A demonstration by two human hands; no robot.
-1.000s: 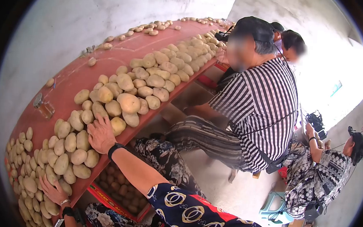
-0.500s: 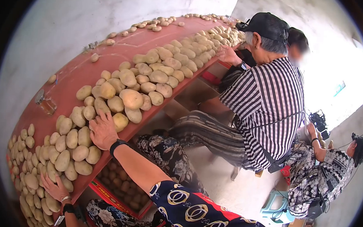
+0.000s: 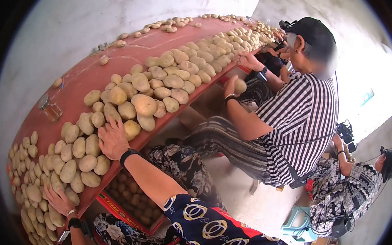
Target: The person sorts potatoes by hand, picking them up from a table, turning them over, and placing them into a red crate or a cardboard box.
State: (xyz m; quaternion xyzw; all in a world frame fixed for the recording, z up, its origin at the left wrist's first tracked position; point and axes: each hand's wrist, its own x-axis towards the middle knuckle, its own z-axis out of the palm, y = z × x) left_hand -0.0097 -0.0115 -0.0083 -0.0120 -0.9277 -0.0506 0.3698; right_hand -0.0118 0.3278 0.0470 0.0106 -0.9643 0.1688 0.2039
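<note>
Many potatoes point(image 3: 87, 163) lie in a thick band along the front edge of a red tabletop point(image 3: 78, 83). My right hand point(image 3: 114, 140) rests against the potatoes near the middle of the band, its fingers spread and nothing gripped. Just beyond its fingertips sit a yellowish potato point(image 3: 132, 129) and a larger orange-tinted potato point(image 3: 145, 105). Lower left, my left hand point(image 3: 59, 203) lies over other potatoes at the table edge, fingers apart and not closed around any.
Below the table edge stands a red cardboard box point(image 3: 124, 216) holding potatoes. A glass jar point(image 3: 50, 109) is on the tabletop. To the right, a person in a striped shirt point(image 3: 293, 127) holds a potato point(image 3: 240, 86). Further back are another person and a light-blue stool point(image 3: 298, 225).
The neighbour in stripes has leaned back to the right, and a hand with a potato has come into sight. My hands have hardly moved.
</note>
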